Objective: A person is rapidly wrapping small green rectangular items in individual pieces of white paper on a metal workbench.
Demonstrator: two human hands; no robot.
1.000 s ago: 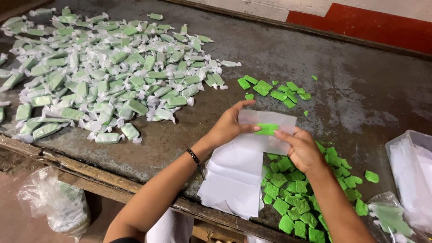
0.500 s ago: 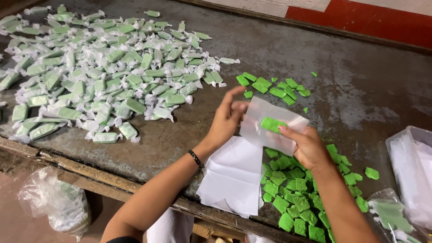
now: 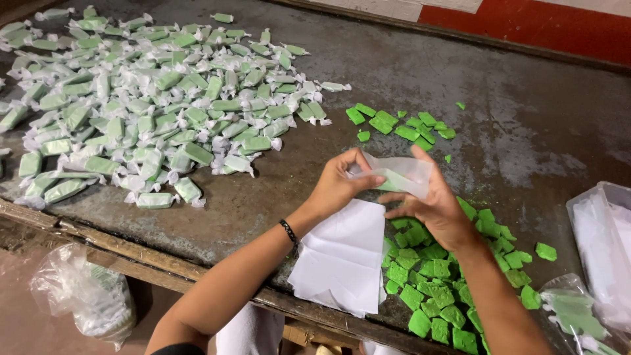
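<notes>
Both hands meet over the middle of a worn metal table [image 3: 513, 131]: the left hand [image 3: 335, 187] pinches one end of a thin white wrapper [image 3: 404, 174], and the right hand [image 3: 430, 207] cups the other end, fingers curled around it. Inside the wrapper sits a single green candy [image 3: 393, 182], half covered, held just above the table surface. The step in hand looks like rolling the paper closed around the piece; the ends appear not yet twisted, so the next move would call for a firm pinch at each end and a turn in opposite directions. Directly below the hands, at the near edge, lies a stack of white sheets [image 3: 342, 253]. Beside it, toward the near right corner, is a heap of bare green pieces [image 3: 434, 289], with a smaller scatter [image 3: 401, 123] farther back. The far left of the table holds a wide pile of wrapped candies [image 3: 151, 98] — ends already twisted. A clear tub [image 3: 601, 194] sits at the right edge.
</notes>
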